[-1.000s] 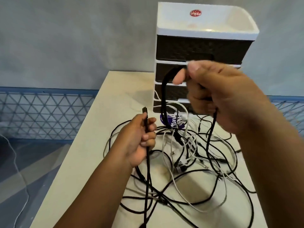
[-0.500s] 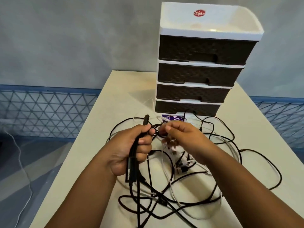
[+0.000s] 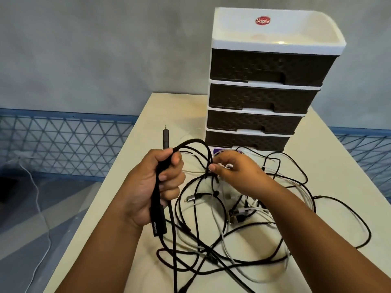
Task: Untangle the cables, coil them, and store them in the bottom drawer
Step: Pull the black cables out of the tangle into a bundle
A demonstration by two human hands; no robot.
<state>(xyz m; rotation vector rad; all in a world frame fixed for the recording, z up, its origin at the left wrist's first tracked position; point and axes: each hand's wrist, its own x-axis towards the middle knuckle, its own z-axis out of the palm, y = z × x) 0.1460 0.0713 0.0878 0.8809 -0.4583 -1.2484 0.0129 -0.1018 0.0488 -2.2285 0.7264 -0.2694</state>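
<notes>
Dim, soft indoor light, small glare on the drawer unit (image 3: 280, 42) top, wide-angle bending at edges.

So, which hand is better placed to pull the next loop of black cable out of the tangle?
Probably the right hand: it already pinches strands at the tangle, while the left hand is occupied gripping the gathered black cable.

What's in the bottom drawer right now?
Cannot tell: the bottom drawer is closed, its dark front hiding the inside. The cable tangle lies on the table in front of it.
</notes>
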